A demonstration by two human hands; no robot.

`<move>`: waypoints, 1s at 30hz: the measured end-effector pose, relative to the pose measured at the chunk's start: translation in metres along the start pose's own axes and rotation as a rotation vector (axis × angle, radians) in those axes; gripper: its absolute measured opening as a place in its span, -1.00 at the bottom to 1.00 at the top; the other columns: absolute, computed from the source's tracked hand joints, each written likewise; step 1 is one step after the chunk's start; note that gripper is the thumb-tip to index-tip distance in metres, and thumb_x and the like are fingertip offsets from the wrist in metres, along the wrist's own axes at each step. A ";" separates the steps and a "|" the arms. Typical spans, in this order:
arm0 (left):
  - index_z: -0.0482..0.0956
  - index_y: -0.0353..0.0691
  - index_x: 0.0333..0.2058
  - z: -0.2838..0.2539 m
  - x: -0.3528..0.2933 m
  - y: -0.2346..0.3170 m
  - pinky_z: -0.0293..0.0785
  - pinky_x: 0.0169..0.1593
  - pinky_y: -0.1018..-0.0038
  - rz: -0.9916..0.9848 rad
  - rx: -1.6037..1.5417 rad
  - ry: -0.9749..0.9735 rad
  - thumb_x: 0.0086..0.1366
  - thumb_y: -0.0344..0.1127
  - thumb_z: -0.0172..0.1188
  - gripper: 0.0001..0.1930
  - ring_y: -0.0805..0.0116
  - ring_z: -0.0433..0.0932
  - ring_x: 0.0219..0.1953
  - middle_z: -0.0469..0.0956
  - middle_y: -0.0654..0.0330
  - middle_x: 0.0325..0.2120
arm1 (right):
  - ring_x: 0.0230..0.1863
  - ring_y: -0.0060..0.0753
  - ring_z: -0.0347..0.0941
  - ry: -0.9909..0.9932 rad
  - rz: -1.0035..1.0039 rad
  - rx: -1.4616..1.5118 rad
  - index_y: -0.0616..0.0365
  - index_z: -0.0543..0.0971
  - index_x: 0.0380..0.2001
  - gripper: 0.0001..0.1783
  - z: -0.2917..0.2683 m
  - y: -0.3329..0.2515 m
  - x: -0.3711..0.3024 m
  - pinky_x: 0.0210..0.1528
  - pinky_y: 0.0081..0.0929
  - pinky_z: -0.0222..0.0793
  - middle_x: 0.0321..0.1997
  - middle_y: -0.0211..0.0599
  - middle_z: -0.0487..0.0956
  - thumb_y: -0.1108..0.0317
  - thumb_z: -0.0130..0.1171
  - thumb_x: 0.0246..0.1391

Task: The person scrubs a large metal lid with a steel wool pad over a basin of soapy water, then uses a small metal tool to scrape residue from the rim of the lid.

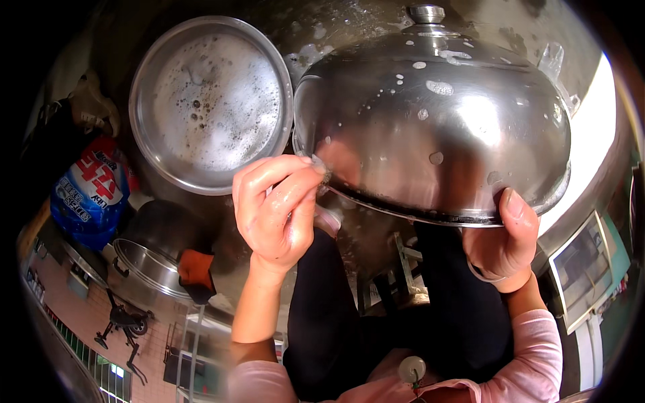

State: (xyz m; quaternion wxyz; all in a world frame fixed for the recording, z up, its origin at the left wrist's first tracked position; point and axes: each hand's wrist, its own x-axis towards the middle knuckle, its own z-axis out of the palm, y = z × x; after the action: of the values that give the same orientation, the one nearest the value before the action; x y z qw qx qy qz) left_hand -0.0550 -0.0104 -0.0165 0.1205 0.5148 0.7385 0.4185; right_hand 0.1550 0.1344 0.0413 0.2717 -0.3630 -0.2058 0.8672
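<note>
A large domed steel pot lid [403, 127] with a round metal knob is tilted in front of me, spotted with suds. My right hand [504, 235] grips its near rim, thumb over the outer face and the other fingers beneath. Beside the lid's left edge, my left hand [279, 208] is wet and closed in a pinch. A small greyish bit shows at its fingertips, too little to name. Left of the lid is a round steel basin [138, 114] holding foamy water [215, 101].
A blue detergent bag [91, 191] stands at the left, near a steel pot [151, 265] and an orange-and-black object [196, 270]. Suds lie on the wet floor [309, 57]. A small stool [406, 265] is between my legs. At right is a framed panel [581, 272].
</note>
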 end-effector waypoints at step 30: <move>0.53 -0.32 -0.20 0.000 -0.022 0.016 0.46 -0.32 0.32 -0.007 -0.314 -0.158 -0.17 -0.58 0.31 -0.56 0.16 0.52 -0.37 0.55 0.05 -0.29 | -0.43 -0.14 0.45 0.099 0.104 -0.309 0.41 0.41 -0.10 -0.60 0.017 -0.001 0.005 -0.34 -0.32 0.43 -0.32 0.00 0.52 0.30 -0.08 0.08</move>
State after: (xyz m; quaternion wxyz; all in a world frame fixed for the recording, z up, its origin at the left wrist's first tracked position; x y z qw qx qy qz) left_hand -0.0349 -0.0277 -0.0105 0.2588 0.5183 0.6540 0.4864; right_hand 0.1400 0.1358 0.0504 0.1773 -0.4529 -0.3040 0.8192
